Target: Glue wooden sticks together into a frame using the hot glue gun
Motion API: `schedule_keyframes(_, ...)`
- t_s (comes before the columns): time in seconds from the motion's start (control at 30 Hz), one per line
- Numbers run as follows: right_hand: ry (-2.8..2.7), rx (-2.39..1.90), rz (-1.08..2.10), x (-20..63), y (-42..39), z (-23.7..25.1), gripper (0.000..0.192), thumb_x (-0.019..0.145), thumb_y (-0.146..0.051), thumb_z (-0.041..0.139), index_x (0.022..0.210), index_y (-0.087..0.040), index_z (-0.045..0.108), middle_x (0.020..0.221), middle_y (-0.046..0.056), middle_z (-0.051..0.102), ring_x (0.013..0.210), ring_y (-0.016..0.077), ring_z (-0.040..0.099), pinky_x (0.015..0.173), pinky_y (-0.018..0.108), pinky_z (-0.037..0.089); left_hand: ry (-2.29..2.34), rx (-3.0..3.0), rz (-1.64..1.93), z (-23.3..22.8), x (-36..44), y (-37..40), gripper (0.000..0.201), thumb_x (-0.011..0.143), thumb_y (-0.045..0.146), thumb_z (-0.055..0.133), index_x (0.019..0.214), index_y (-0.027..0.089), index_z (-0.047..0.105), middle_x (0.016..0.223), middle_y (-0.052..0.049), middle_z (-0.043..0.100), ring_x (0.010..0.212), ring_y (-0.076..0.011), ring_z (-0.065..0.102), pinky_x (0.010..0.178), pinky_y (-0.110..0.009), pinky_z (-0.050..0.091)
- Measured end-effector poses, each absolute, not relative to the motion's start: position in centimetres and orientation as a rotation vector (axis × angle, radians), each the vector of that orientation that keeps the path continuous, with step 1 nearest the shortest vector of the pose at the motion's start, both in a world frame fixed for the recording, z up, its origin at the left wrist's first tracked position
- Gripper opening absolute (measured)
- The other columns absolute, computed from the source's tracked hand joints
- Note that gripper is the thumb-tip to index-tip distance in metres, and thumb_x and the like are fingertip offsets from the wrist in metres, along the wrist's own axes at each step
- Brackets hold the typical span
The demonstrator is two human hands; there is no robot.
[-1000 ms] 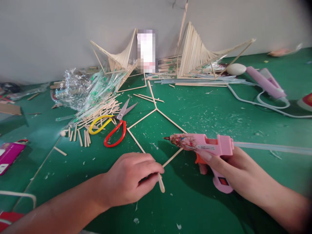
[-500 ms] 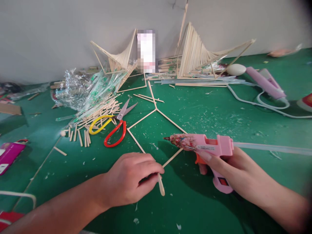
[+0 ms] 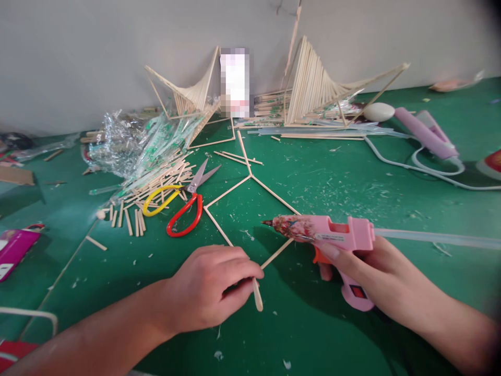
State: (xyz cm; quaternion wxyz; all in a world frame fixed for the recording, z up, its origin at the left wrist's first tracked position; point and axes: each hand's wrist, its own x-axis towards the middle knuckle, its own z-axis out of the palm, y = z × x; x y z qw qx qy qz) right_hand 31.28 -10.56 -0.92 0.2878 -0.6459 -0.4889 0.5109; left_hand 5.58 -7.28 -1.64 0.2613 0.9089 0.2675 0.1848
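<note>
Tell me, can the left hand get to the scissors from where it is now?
Probably yes: only bare green mat lies between the left hand and the scissors, though that hand holds a wooden stick.

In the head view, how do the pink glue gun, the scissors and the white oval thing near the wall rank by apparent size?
1. pink glue gun, though it is nearest the camera
2. scissors
3. white oval thing, farthest away, so its true size is unsure

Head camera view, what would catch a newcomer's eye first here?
Likely the pink glue gun held in the right hand at centre right, nozzle pointing left over a flat frame of thin sticks on the green table. The left hand pinches a stick at the frame's near corner. Red and yellow scissors lie further left.
</note>
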Motion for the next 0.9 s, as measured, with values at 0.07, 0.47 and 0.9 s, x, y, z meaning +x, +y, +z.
schedule_keyframes(0.07,-1.302,-1.720,1.359,31.3,-10.6,-0.9,0.057,0.073,-0.076,0.053,0.071,-0.020,0.063,0.063,0.004,0.059,0.055,0.0150,0.053,0.037,0.024,0.030,0.721,2.458,0.505,-1.6,5.6,-7.3,0.013,0.090,0.015,0.054,0.099,0.017,0.063,0.085,-0.002,0.067,0.073,-0.0129,0.060,0.067,-0.024,0.045)
schedule_keyframes(0.47,-1.331,-1.748,1.369,31.3,-10.5,-0.8,0.058,0.073,-0.077,0.051,0.065,-0.020,0.059,0.061,0.003,0.059,0.049,0.0114,0.046,0.040,0.024,0.032,0.726,2.464,0.493,-1.7,5.6,-7.3,0.013,0.090,0.016,0.053,0.099,0.018,0.063,0.085,-0.001,0.067,0.073,-0.0132,0.060,0.067,-0.024,0.045)
schedule_keyframes(0.9,-1.518,-1.677,1.282,32.4,-10.0,-2.2,0.060,0.076,-0.076,0.046,0.061,-0.019,0.061,0.056,0.005,0.060,0.049,0.0143,0.050,0.043,0.025,0.037,0.737,2.462,0.516,-1.6,5.6,-7.5,0.013,0.089,0.015,0.055,0.099,0.018,0.064,0.085,-0.001,0.067,0.073,-0.0130,0.061,0.066,-0.024,0.046)
